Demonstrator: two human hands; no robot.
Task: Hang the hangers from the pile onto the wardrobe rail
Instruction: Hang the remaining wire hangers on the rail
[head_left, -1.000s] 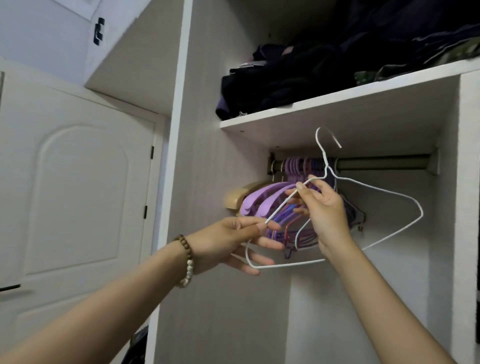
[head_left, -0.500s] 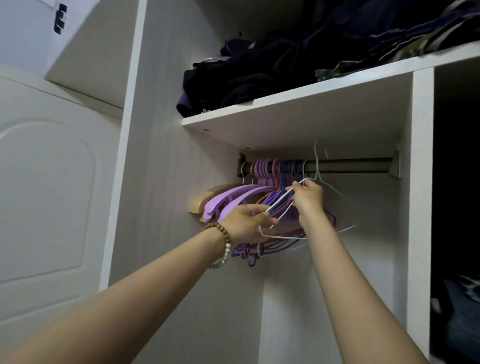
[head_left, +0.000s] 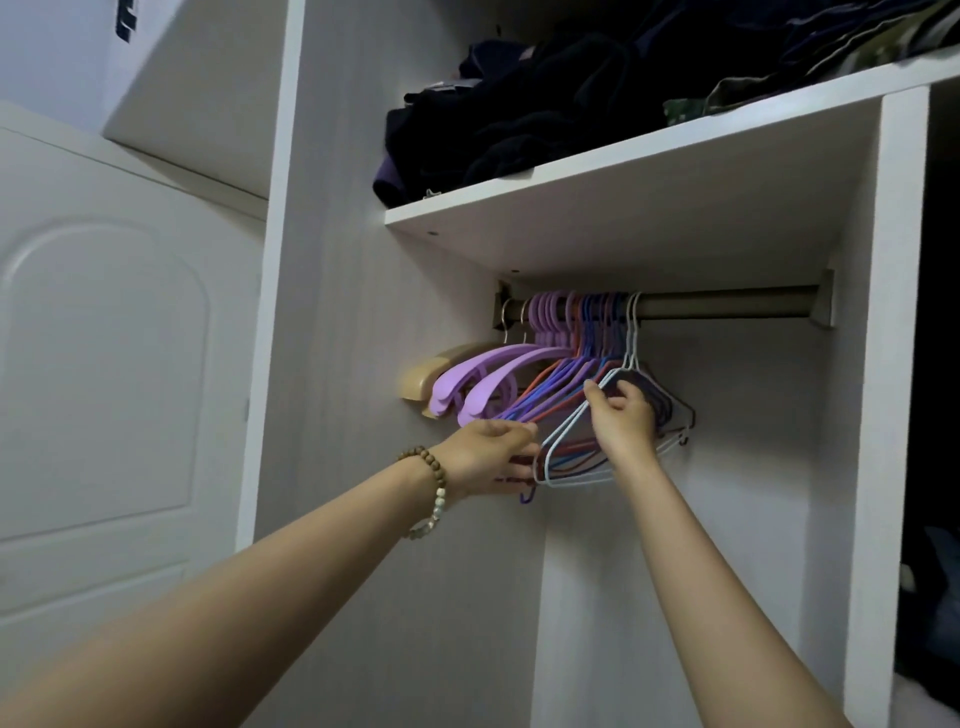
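A white wire hanger (head_left: 563, 431) hangs by its hook on the wardrobe rail (head_left: 727, 306), at the right end of a packed row of purple, blue and red hangers (head_left: 550, 374). My right hand (head_left: 621, 421) pinches the white hanger's sloping left arm with thumb and fingers. My left hand (head_left: 491, 457), with a bead bracelet at the wrist, grips the lower left corners of the hanging bunch next to the white hanger's bottom corner.
The rail's right half is bare up to its bracket (head_left: 826, 304). A white shelf (head_left: 623, 171) just above the rail carries dark folded clothes (head_left: 519, 119). A white partition (head_left: 883, 364) bounds the bay on the right; a closed white door (head_left: 104, 364) stands at left.
The white hanger was held free in front of the rail; its hook now sits on the rail. Both hands moved in toward the bunch, and the view shifted right.
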